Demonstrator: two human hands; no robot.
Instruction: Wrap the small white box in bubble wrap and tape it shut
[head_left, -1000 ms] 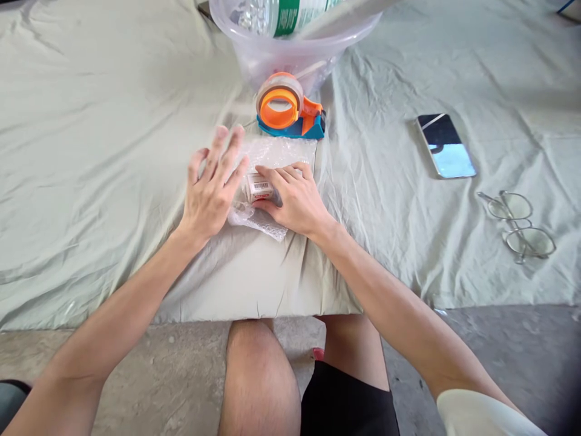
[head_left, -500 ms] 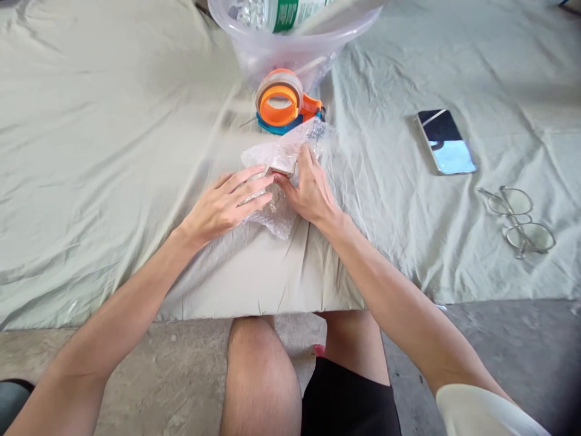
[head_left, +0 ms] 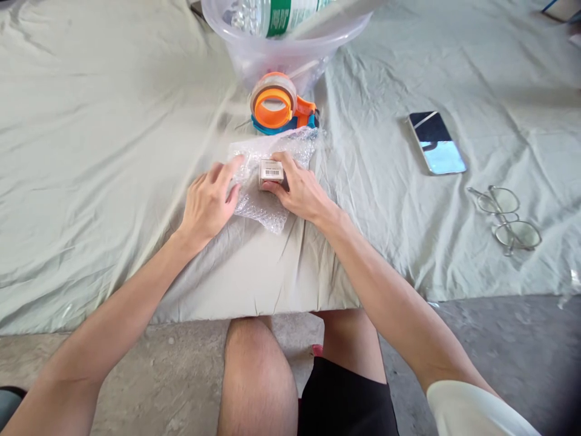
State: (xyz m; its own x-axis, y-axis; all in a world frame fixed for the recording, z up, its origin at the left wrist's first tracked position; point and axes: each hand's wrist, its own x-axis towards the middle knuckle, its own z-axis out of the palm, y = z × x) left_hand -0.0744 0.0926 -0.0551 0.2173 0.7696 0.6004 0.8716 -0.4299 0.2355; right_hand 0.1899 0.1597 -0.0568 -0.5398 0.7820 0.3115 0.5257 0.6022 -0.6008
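A small pale box (head_left: pixel 271 172) with a barcode label stands on a sheet of clear bubble wrap (head_left: pixel 267 212). My right hand (head_left: pixel 302 191) grips the box from the right, thumb at its near side and fingers at its far side. At the left edge of the wrap is my left hand (head_left: pixel 209 203), its thumb and index finger apart over the plastic and its other fingers curled. Just behind the wrap stands an orange and blue tape dispenser (head_left: pixel 275 109) with a roll of tape on it.
Behind the dispenser is a translucent plastic basin (head_left: pixel 290 51) holding a bottle with a green label (head_left: pixel 279 17). A phone (head_left: pixel 437 143) and a pair of glasses (head_left: pixel 508 221) lie to the right on the cloth-covered table (head_left: pixel 113 121). The table's front edge runs above my knees.
The wrap has been spread flatter, and the box now shows its barcode. My left hand has drawn back left from the box; my right hand still holds it. The view has shifted slightly.
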